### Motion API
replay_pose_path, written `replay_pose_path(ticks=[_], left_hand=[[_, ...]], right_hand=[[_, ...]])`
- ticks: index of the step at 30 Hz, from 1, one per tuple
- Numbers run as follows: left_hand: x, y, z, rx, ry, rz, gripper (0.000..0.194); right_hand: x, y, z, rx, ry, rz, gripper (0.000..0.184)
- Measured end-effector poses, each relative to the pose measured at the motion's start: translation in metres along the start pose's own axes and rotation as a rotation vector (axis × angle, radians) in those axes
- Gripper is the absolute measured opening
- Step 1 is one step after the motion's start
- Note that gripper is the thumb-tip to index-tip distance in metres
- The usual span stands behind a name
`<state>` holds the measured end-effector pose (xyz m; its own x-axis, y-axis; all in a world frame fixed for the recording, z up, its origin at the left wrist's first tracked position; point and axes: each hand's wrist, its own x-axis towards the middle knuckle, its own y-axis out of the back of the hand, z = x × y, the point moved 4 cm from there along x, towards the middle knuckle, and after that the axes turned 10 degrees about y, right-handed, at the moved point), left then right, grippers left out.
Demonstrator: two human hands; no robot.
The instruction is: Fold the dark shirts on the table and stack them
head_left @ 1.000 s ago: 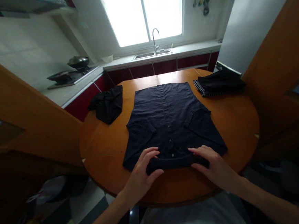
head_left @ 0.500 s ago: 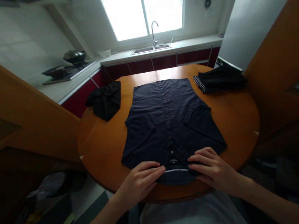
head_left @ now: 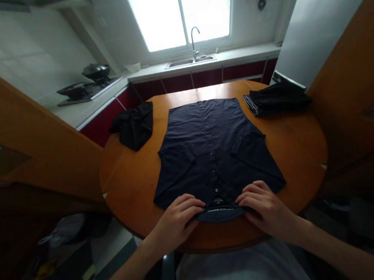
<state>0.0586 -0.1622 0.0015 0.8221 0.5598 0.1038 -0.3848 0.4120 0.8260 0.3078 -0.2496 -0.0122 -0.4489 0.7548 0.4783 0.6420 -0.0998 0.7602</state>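
A dark navy button-up shirt (head_left: 202,134) lies spread front side up on the round wooden table (head_left: 129,174), its collar end toward me. Its sleeves are folded in over the front. At the left side of the collar, my left hand (head_left: 181,216) is closed, fingertips pinching the cloth. My right hand (head_left: 261,205) pinches the collar's right side in the same way. Between the two hands show the neck label and a pale strip along the collar band. Both thumbs are partly hidden under the cloth.
A crumpled black garment (head_left: 136,126) lies at the table's left edge. Folded dark clothes (head_left: 277,99) are stacked at the back right. Beyond the table are a counter with a sink (head_left: 190,62), a stove and a pan (head_left: 95,71).
The collar has been drawn a little away from me and its near flap shows narrower. My fingers have closed in tighter on the cloth. The view has shifted slightly.
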Motion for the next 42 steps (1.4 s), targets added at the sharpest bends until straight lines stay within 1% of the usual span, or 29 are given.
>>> replay_pose_path(ticks=[2, 5, 7, 10, 12, 14, 17, 19, 21, 22, 24, 27, 30, 33, 36, 39, 41, 42], left_hand=[[0.004, 0.004, 0.001, -0.057, 0.046, -0.014, 0.022], [0.01, 0.008, -0.001, -0.098, 0.131, -0.029, 0.017], [0.013, 0.009, -0.003, -0.117, 0.177, -0.024, 0.015], [0.018, 0.012, -0.007, -0.149, 0.238, -0.011, 0.014], [0.019, 0.013, -0.009, -0.147, 0.261, 0.005, 0.014], [0.02, 0.015, -0.009, -0.135, 0.227, 0.027, 0.015], [0.019, 0.014, -0.009, -0.113, 0.13, 0.026, 0.017], [0.018, 0.013, -0.011, -0.1, 0.127, 0.01, 0.022], [0.019, 0.012, -0.013, -0.102, 0.18, 0.013, 0.025], [0.02, 0.013, -0.015, -0.108, 0.218, 0.022, 0.023], [0.025, 0.013, -0.018, -0.129, 0.315, 0.047, 0.018], [0.035, 0.014, -0.025, -0.176, 0.458, 0.067, 0.022], [0.045, 0.013, -0.033, -0.227, 0.514, 0.081, 0.024], [0.052, 0.013, -0.039, -0.203, 0.533, 0.13, 0.024], [0.054, 0.012, -0.044, -0.089, 0.575, 0.178, 0.028], [0.052, 0.009, -0.048, 0.035, 0.616, 0.18, 0.034], [0.051, 0.011, -0.044, 0.14, 0.576, 0.225, 0.033], [0.051, 0.013, -0.04, 0.194, 0.519, 0.272, 0.03]], right_hand=[[0.002, 0.003, 0.002, 0.04, -0.057, -0.004, 0.021], [0.007, 0.006, 0.003, 0.103, -0.139, -0.054, 0.015], [0.009, 0.007, 0.004, 0.133, -0.195, -0.075, 0.014], [0.012, 0.006, 0.009, 0.125, -0.288, -0.061, 0.015], [0.014, 0.004, 0.013, 0.084, -0.318, -0.045, 0.014], [0.016, 0.003, 0.015, 0.045, -0.317, -0.016, 0.014], [0.018, 0.003, 0.016, 0.05, -0.286, 0.043, 0.015], [0.019, 0.003, 0.016, 0.071, -0.278, 0.062, 0.016], [0.02, 0.003, 0.018, 0.081, -0.304, 0.064, 0.014], [0.02, 0.003, 0.019, 0.084, -0.331, 0.067, 0.013], [0.02, 0.003, 0.025, 0.114, -0.397, 0.092, 0.011], [0.023, 0.0, 0.036, 0.221, -0.474, 0.139, 0.012], [0.028, -0.003, 0.048, 0.266, -0.503, 0.164, 0.013], [0.032, -0.004, 0.056, 0.121, -0.551, 0.174, 0.014], [0.033, -0.005, 0.058, -0.081, -0.608, 0.13, 0.018], [0.032, -0.007, 0.054, -0.211, -0.604, 0.088, 0.02], [0.032, -0.007, 0.052, -0.284, -0.576, 0.08, 0.021], [0.032, -0.007, 0.051, -0.317, -0.561, 0.075, 0.021]])
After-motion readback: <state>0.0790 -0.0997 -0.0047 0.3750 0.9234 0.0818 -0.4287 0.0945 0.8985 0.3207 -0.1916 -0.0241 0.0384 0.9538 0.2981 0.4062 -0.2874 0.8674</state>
